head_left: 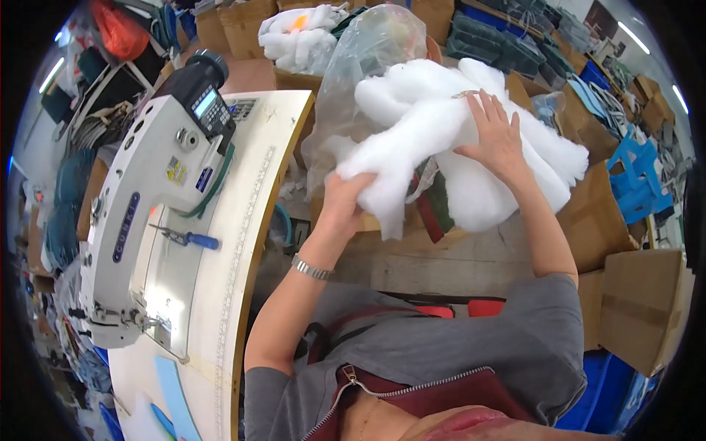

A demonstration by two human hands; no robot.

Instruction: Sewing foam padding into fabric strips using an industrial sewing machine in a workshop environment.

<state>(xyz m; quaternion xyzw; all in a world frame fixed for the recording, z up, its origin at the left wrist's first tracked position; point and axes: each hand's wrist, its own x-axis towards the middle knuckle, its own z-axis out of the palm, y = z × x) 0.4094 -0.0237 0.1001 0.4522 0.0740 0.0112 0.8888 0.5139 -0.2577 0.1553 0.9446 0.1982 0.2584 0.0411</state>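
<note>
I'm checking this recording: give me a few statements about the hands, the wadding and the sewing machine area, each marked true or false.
1. The left hand grasps the wadding. True.
2. The right hand is clenched into a fist. False: its fingers are extended over the wadding.
3. The metal wristband is worn on the right. False: it is worn on the left.
4. The sewing machine stands left of the wadding. True.
5. The wadding is dark green. False: it is white.

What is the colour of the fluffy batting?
The fluffy batting is white; the head view shows it best.
</note>
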